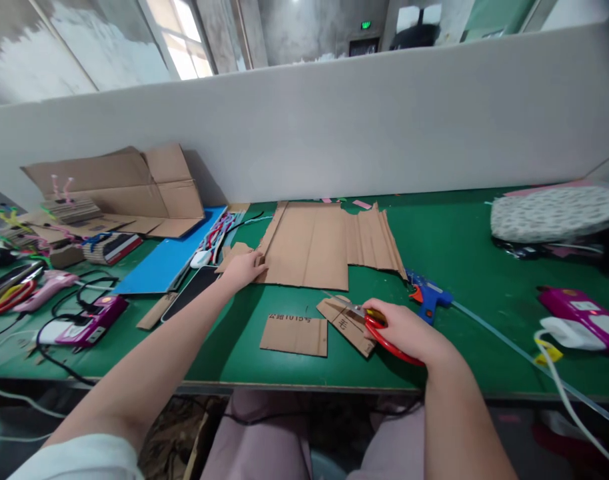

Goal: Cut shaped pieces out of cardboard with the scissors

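Note:
My left hand [243,269] is closed at the left edge of a large brown cardboard sheet [309,247], its fingertips pinching the lower left corner. A smaller cardboard scrap [233,253] lies just behind that hand. In my right hand [402,327] are scissors [392,344] with red handles, their blades pointing left over a small tilted cardboard piece [345,325]. Beside it lies another small rectangle of cardboard [297,335] with printed marks. A corrugated, ragged-edged strip of cardboard [374,240] meets the big sheet's right side.
A blue glue gun [429,298] with a long clear stick lies to the right. Purple power strips [97,323] with cables sit at both sides. At the left are a blue board [167,260], a dark phone [192,291] and folded cardboard [129,183]. A white partition [334,127] stands behind.

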`<action>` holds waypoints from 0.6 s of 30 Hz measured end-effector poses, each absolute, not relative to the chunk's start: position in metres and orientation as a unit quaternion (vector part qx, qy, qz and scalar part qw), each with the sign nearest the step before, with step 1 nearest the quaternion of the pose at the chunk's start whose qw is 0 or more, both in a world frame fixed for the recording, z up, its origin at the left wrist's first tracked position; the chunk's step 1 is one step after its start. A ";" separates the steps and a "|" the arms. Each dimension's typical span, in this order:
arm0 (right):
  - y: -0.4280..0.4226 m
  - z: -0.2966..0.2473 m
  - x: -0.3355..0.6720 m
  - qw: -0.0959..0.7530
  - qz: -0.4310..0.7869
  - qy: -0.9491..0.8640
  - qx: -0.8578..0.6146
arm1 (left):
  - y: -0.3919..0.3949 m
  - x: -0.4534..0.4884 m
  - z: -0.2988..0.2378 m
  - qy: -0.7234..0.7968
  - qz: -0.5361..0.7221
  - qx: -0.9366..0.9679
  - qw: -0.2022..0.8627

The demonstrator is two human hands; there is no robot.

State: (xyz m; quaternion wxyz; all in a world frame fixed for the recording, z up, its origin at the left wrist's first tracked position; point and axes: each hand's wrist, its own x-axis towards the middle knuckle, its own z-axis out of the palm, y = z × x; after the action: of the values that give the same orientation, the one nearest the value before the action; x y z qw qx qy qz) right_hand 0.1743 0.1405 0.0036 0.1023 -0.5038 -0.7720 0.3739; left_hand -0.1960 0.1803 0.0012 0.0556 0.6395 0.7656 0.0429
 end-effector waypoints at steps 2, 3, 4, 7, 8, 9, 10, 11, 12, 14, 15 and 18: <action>0.140 0.005 0.174 0.103 0.355 -0.766 -0.526 | 0.188 -0.197 0.000 0.769 0.018 0.635 0.075; 0.139 0.007 0.174 0.105 0.339 -0.764 -0.538 | 0.191 -0.198 0.000 0.772 0.009 0.631 0.080; 0.139 0.008 0.173 0.105 0.322 -0.764 -0.550 | 0.193 -0.199 0.000 0.775 0.000 0.626 0.084; 0.139 0.010 0.170 0.098 0.301 -0.763 -0.564 | 0.199 -0.204 0.002 0.785 -0.013 0.613 0.087; 0.139 0.011 0.169 0.100 0.303 -0.762 -0.563 | 0.200 -0.205 0.003 0.788 -0.015 0.610 0.087; 0.139 0.011 0.168 0.107 0.304 -0.762 -0.562 | 0.201 -0.206 0.004 0.790 -0.015 0.607 0.086; 0.140 0.011 0.167 0.118 0.303 -0.762 -0.560 | 0.202 -0.207 0.005 0.791 -0.014 0.606 0.085; 0.140 0.011 0.166 0.131 0.302 -0.760 -0.560 | 0.202 -0.207 0.006 0.792 -0.013 0.605 0.084; 0.141 0.011 0.165 0.143 0.301 -0.756 -0.564 | 0.202 -0.208 0.007 0.793 -0.011 0.603 0.082; 0.143 0.009 0.163 0.166 0.296 -0.742 -0.579 | 0.201 -0.206 0.008 0.796 -0.008 0.600 0.077; 0.145 0.008 0.163 0.176 0.295 -0.731 -0.589 | 0.201 -0.205 0.009 0.798 -0.007 0.598 0.074; 0.151 0.001 0.164 0.215 0.311 -0.687 -0.620 | 0.198 -0.199 0.010 0.802 -0.005 0.593 0.064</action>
State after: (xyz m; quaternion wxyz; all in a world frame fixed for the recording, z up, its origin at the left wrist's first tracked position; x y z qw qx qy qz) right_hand 0.1637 0.1505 0.0009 0.2147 -0.6203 -0.6874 0.3108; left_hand -0.1993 0.1980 0.0099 0.0637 0.5934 0.8023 -0.0047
